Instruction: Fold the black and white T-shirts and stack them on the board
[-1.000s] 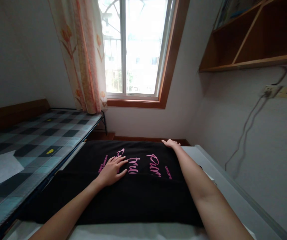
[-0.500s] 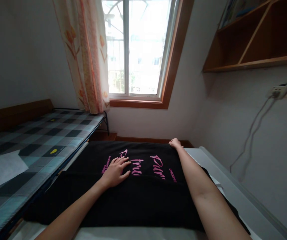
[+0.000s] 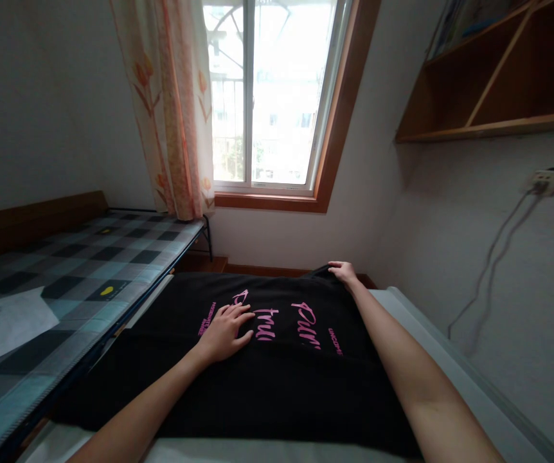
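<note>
Floral curtain (image 3: 178, 116) beside bright window (image 3: 291, 96); white paper (image 3: 11, 325) on checked mattress (image 3: 137, 257); wooden shelf (image 3: 491, 130) above wall socket (image 3: 548, 182).

Your right hand (image 3: 343, 271) gripped the far edge of the black cloth (image 3: 281, 392), a raised fold (image 3: 319, 271) just left of the grip, your left hand (image 3: 226, 334) lay spread over pink lettering (image 3: 266, 313) to the near left, a window (image 3: 286, 96) stood beyond, a checked mattress (image 3: 137, 257) well left.

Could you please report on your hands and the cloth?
Left hand resting on black pink-lettered cloth. Right hand gripping its raised far edge. No obstruction visible.
</note>
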`<state>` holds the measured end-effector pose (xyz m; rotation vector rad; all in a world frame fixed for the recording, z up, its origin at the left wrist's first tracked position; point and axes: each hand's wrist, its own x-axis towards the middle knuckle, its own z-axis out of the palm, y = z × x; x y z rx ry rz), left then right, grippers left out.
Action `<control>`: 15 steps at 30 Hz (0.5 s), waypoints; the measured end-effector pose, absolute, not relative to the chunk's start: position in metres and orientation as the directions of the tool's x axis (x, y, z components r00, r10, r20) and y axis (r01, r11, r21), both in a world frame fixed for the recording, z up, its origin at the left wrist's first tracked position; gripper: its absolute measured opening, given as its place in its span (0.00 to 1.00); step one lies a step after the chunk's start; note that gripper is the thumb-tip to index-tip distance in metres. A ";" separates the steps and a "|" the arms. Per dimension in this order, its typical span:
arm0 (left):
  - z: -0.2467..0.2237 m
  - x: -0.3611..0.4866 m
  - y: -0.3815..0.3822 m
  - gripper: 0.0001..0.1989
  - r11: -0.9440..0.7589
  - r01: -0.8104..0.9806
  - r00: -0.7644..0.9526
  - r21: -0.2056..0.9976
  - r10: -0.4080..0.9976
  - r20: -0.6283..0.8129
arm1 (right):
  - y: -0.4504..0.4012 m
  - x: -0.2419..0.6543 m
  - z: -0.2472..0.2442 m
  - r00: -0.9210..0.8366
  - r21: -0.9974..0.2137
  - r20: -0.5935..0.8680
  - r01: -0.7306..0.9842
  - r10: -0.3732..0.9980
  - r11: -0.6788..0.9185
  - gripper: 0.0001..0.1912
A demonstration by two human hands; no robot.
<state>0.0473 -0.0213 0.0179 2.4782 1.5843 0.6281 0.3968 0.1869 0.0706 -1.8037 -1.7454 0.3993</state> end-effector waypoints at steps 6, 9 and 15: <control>0.013 0.047 -0.019 0.23 -0.451 0.831 0.368 0.325 0.885 0.286 | 0.111 0.425 0.084 -0.266 -0.712 0.312 0.570 0.912 0.410 0.20; 0.012 0.047 -0.019 0.22 -0.450 0.832 0.365 0.324 0.885 0.290 | 0.069 0.435 0.081 -0.540 -0.669 0.063 0.602 0.840 0.437 0.18; 0.014 0.048 -0.020 0.22 -0.451 0.841 0.374 0.298 0.884 0.282 | 0.076 0.431 0.064 -0.179 -0.522 0.174 0.817 0.968 0.245 0.25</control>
